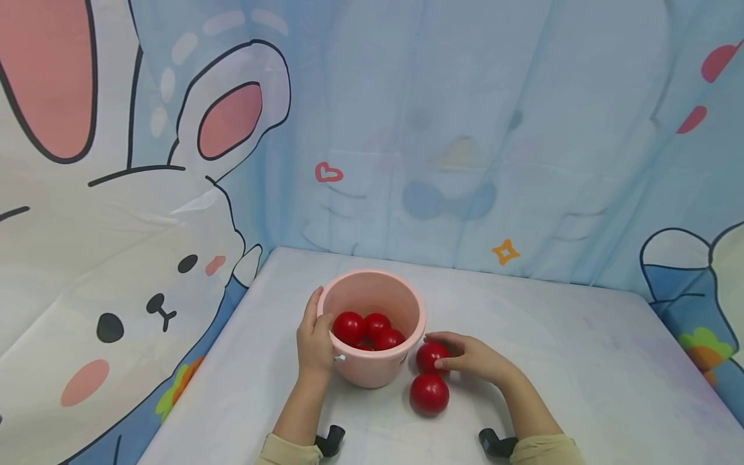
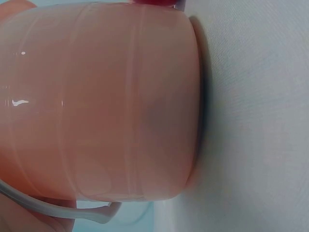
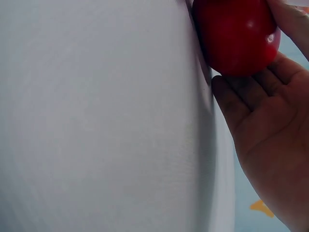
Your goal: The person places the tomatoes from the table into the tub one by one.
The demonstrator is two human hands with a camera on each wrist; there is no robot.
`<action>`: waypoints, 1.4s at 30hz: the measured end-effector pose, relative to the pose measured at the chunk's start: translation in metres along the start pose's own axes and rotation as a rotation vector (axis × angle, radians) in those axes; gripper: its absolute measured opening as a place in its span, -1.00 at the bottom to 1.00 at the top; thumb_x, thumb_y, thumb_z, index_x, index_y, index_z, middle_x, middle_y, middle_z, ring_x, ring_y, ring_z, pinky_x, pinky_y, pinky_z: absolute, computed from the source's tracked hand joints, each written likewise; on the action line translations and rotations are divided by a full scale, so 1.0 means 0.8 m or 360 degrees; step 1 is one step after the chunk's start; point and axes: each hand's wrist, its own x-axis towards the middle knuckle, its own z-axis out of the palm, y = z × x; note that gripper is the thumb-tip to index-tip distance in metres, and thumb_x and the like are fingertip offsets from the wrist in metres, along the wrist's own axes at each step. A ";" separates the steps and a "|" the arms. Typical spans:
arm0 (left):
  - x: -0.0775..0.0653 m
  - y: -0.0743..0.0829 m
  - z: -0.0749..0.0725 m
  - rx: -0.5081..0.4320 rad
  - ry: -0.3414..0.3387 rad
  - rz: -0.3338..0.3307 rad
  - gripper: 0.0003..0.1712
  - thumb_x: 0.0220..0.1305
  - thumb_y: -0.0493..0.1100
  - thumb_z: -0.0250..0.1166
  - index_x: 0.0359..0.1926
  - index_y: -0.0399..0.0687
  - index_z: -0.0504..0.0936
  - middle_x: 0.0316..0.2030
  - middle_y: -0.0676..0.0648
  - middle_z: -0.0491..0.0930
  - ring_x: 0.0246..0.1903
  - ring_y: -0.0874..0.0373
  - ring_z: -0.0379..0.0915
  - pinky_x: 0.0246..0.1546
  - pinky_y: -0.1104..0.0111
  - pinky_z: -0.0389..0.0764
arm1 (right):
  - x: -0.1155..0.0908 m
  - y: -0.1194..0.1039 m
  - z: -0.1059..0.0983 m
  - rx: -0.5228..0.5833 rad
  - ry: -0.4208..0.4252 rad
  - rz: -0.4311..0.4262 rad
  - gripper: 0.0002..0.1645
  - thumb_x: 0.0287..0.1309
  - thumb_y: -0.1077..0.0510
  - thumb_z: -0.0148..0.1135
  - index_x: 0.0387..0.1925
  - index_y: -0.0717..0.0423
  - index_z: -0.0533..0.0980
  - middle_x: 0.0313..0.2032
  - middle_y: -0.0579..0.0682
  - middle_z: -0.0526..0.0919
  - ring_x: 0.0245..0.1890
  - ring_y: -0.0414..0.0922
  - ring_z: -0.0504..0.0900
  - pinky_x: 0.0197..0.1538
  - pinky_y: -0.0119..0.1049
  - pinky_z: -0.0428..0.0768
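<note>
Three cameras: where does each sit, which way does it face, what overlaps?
Head: worn on the head, facing forward and down at the table and pink bucket; left hand, right hand, forearms and sleeves show.
Left wrist: facing the bucket's outer wall, image turned sideways; part of the left hand shows lower left.
Right wrist: facing a red ball; the right hand's palm and thumb show.
Shared: head and left wrist, the bucket; head and right wrist, that ball.

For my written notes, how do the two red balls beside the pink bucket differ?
The right hand holds the far ball; no hand touches the near ball. In the head view, the far ball is partly covered, the near ball fully visible. Both are red and round.
</note>
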 end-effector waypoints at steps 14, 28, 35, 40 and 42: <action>0.000 -0.002 0.000 -0.0013 -0.0003 0.0028 -0.42 0.41 -0.05 -0.04 0.39 0.59 0.27 0.39 0.29 0.32 0.41 0.13 0.25 0.25 0.00 0.49 | -0.002 0.000 -0.005 -0.0044 0.0073 -0.0027 -0.29 -0.12 -0.23 0.51 0.15 -0.33 0.55 0.11 -0.13 0.63 0.19 -0.03 0.51 0.12 0.06 0.62; -0.001 0.003 -0.001 -0.0002 -0.0011 0.0007 -0.42 0.42 -0.04 -0.05 0.40 0.58 0.26 0.40 0.29 0.31 0.42 0.13 0.23 0.28 0.02 0.47 | -0.016 -0.066 -0.075 -0.0130 0.0130 -0.0226 -0.29 0.01 -0.21 0.44 0.24 -0.33 0.47 0.09 -0.07 0.63 0.12 0.01 0.58 -0.02 -0.12 0.70; -0.001 0.003 -0.002 -0.0002 -0.0017 -0.0011 -0.42 0.42 -0.04 -0.05 0.39 0.62 0.25 0.40 0.30 0.31 0.42 0.13 0.23 0.28 0.01 0.47 | -0.020 -0.092 -0.097 -0.0225 0.0119 -0.0297 -0.30 0.03 -0.22 0.43 0.25 -0.35 0.46 0.06 -0.08 0.64 0.09 -0.01 0.60 -0.04 -0.17 0.71; -0.001 0.004 -0.002 0.0001 -0.0017 0.0000 -0.42 0.42 -0.04 -0.06 0.40 0.59 0.26 0.41 0.28 0.31 0.42 0.12 0.23 0.28 0.01 0.46 | -0.024 -0.112 -0.114 -0.0243 0.0158 -0.0360 -0.28 0.06 -0.22 0.41 0.27 -0.31 0.45 0.08 -0.06 0.65 0.07 -0.03 0.63 -0.03 -0.17 0.70; -0.001 0.004 -0.002 0.0006 -0.0016 -0.0004 -0.42 0.42 -0.04 -0.07 0.39 0.60 0.26 0.40 0.28 0.31 0.42 0.12 0.24 0.28 0.01 0.45 | -0.025 -0.120 -0.121 -0.0239 0.0150 -0.0387 -0.28 0.07 -0.21 0.40 0.29 -0.29 0.44 0.10 -0.04 0.64 0.08 -0.02 0.62 -0.02 -0.15 0.69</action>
